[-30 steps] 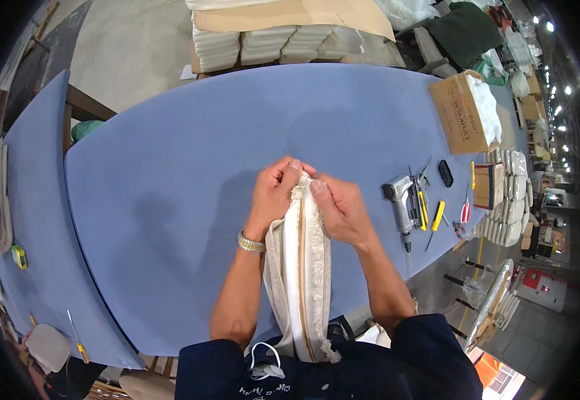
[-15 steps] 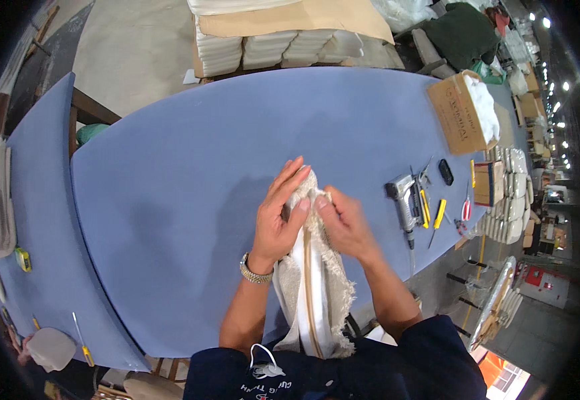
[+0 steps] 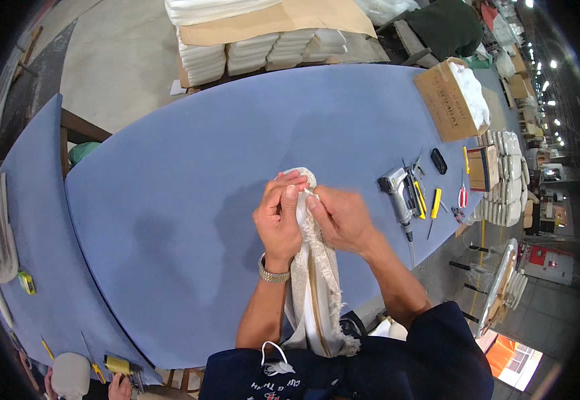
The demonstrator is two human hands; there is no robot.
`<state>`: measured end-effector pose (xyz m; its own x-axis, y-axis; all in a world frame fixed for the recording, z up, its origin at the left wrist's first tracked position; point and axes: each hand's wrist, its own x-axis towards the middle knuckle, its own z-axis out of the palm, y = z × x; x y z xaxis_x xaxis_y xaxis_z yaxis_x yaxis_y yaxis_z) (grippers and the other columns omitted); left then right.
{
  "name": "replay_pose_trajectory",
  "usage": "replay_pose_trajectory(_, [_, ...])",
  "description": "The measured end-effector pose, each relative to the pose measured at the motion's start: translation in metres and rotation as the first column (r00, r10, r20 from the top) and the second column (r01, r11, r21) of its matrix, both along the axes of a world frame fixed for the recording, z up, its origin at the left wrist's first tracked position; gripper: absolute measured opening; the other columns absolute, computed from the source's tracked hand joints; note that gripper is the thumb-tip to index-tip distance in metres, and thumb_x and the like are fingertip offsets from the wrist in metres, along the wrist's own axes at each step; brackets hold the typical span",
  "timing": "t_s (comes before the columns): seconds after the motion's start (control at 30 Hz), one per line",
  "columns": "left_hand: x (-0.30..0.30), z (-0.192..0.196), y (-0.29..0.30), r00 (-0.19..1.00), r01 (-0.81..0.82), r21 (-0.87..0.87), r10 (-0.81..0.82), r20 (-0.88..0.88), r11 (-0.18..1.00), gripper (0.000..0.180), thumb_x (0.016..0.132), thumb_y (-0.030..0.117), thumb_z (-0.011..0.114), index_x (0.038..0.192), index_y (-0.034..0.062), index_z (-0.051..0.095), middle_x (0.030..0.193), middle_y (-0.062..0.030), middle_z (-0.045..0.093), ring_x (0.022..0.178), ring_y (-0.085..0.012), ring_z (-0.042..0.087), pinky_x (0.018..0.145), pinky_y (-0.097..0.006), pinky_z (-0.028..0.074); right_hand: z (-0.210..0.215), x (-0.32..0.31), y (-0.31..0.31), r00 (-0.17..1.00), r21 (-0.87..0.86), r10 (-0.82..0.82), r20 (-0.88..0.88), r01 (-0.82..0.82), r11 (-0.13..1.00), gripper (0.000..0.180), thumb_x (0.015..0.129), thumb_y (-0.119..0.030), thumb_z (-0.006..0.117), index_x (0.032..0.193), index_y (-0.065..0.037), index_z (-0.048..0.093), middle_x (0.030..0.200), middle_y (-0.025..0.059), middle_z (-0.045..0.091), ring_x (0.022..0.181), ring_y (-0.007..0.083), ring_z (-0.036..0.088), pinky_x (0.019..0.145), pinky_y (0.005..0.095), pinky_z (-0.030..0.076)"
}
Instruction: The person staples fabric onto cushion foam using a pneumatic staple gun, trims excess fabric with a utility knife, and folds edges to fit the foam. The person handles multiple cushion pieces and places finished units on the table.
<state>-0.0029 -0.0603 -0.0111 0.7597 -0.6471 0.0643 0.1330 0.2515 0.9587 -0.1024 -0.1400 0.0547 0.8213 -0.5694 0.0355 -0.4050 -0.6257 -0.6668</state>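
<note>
A long padded cushion [image 3: 320,333] stands on its edge before my body. Its beige woven fabric [image 3: 333,277] has frayed edges and hangs open around white padding and a thin brown strip. My left hand [image 3: 278,220] is closed round the cushion's far end, thumb up, fingers over the cover. Opposite it, my right hand [image 3: 343,217] pinches the fabric's edge near the same end. The fingertips of the right hand are partly hidden.
On the blue table [image 3: 170,160], to the right, lie an air staple gun [image 3: 396,190], a yellow-handled screwdriver [image 3: 434,203] and red-handled pliers [image 3: 463,195]. A cardboard box [image 3: 446,103] stands at far right. At lower left, another person's hand [image 3: 120,387] is near a yellow tool [image 3: 118,365].
My left fingers, stretched out before, have folded over the cushion's end. The right hand has stayed at the fabric edge. The view has shifted slightly, and another person's hand now shows at lower left.
</note>
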Motion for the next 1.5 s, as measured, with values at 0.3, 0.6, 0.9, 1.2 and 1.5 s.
replay_pose_trajectory(0.3, [-0.004,-0.019,0.011,0.994,-0.022,-0.141,0.007,-0.105,0.99,0.036,0.107,0.018,0.053,0.094,-0.0076,0.074,0.095,-0.0134,0.073,0.104,-0.0228,0.066,0.115,-0.051,0.041,0.012,-0.003,0.022,0.962,-0.218,0.116,-0.248,-0.172,0.961,0.023,0.098,-0.023,0.061,0.084,-0.007,0.052,0.072,0.0118,0.061,0.056,0.0344,0.062,0.051,0.0459,0.047])
replay_pose_trajectory(0.6, [0.011,-0.025,0.041,0.986,-0.027,-0.175,-0.002,-0.166,0.984,0.036,0.106,0.019,0.053,0.094,-0.0078,0.074,0.098,-0.0158,0.071,0.106,-0.0241,0.065,0.118,-0.055,0.037,-0.036,-0.033,0.024,0.959,0.807,-0.171,0.225,-0.085,0.584,0.035,0.106,-0.036,0.051,0.105,-0.002,0.061,0.099,0.0101,0.068,0.09,0.0217,0.069,0.075,0.039,0.052])
replay_pose_trajectory(0.9, [0.014,-0.013,0.055,0.992,-0.119,-0.066,0.116,-0.053,0.991,0.031,0.104,0.015,0.055,0.093,-0.0069,0.074,0.099,-0.0166,0.073,0.105,-0.0259,0.068,0.113,-0.054,0.044,-0.061,0.044,0.03,0.922,0.787,-0.295,0.25,-0.017,0.616,0.051,0.107,-0.03,0.051,0.15,-0.001,0.045,0.16,0.0211,0.036,0.15,0.0292,0.033,0.121,0.0411,0.027])
replay_pose_trajectory(1.2, [0.095,-0.003,0.041,0.986,0.166,0.096,-0.167,0.006,0.981,0.045,0.108,0.026,0.048,0.093,-0.0067,0.075,0.113,-0.0183,0.072,0.108,-0.0228,0.065,0.11,-0.045,0.045,-0.059,0.047,0.032,0.934,0.701,-0.244,0.262,-0.01,0.713,0.046,0.103,-0.024,0.059,0.142,-0.002,0.048,0.159,0.0243,0.036,0.15,0.0321,0.033,0.121,0.0421,0.027])
replay_pose_trajectory(1.5, [0.084,-0.008,-0.008,0.824,0.53,0.165,-0.551,0.132,0.832,0.046,0.111,0.027,0.035,0.11,0.002,0.073,0.14,-0.0106,0.063,0.144,-0.031,0.043,0.122,-0.047,0.024,-0.059,0.044,0.046,0.892,0.826,-0.369,0.261,-0.008,0.564,0.066,0.103,-0.031,0.06,0.154,0.001,0.032,0.156,0.0191,0.04,0.146,0.0275,0.036,0.12,0.0406,0.028])
